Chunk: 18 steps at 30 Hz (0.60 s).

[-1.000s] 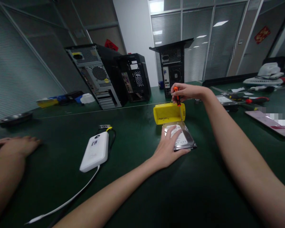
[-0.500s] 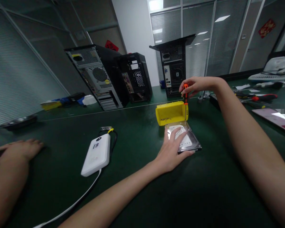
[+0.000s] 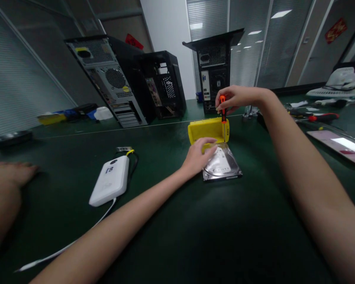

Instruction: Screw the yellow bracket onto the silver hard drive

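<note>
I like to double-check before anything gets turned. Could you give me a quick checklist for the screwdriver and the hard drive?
1. Screwdriver gripped: ok, the right hand holds its orange-and-black handle.
2. Shaft upright: ok, nearly vertical at the drive's far end.
3. Tip seated in a screw: cannot tell, too small to see.
4. Left hand on the hard drive: ok, its fingers lie over the left side.
5. Drive apart from the yellow bin: cannot tell, they sit very close.
6. Other person's hand out of the way: ok, it is far left.
</note>
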Each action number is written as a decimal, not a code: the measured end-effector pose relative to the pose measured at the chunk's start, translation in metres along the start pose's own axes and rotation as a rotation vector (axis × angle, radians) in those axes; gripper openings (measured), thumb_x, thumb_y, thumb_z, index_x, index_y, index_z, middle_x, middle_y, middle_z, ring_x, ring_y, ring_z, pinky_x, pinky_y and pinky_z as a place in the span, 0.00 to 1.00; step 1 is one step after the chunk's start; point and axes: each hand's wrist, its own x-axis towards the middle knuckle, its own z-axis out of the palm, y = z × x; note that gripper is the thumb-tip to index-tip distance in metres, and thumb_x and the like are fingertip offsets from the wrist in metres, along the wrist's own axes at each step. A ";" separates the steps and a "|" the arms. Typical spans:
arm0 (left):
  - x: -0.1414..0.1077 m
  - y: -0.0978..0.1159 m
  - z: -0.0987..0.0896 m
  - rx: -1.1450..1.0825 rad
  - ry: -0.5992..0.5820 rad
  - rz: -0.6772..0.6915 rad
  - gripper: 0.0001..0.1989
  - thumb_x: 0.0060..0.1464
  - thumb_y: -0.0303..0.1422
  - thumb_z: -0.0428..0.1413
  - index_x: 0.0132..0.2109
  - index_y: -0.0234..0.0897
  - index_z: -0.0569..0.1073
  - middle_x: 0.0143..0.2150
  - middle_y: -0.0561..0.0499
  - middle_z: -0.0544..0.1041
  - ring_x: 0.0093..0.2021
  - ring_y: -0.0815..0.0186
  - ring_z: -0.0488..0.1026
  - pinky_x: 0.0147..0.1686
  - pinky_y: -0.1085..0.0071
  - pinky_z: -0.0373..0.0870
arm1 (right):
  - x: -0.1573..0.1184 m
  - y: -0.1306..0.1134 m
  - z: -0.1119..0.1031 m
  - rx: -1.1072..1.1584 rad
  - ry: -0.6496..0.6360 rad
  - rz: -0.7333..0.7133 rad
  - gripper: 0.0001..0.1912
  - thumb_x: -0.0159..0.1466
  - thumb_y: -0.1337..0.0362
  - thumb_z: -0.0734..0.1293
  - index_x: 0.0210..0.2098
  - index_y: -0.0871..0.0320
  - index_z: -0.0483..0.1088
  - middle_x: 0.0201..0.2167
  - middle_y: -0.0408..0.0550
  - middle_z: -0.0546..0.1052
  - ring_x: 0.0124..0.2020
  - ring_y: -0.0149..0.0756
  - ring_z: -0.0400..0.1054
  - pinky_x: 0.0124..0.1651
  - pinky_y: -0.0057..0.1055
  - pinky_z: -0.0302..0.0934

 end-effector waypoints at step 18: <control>0.049 -0.045 0.027 -0.176 -0.206 -0.005 0.17 0.55 0.29 0.49 0.50 0.35 0.74 0.51 0.48 0.75 0.52 0.65 0.71 0.55 0.67 0.62 | -0.010 0.001 -0.010 -0.029 -0.064 -0.018 0.09 0.59 0.71 0.66 0.40 0.66 0.69 0.38 0.52 0.75 0.38 0.34 0.73 0.37 0.29 0.70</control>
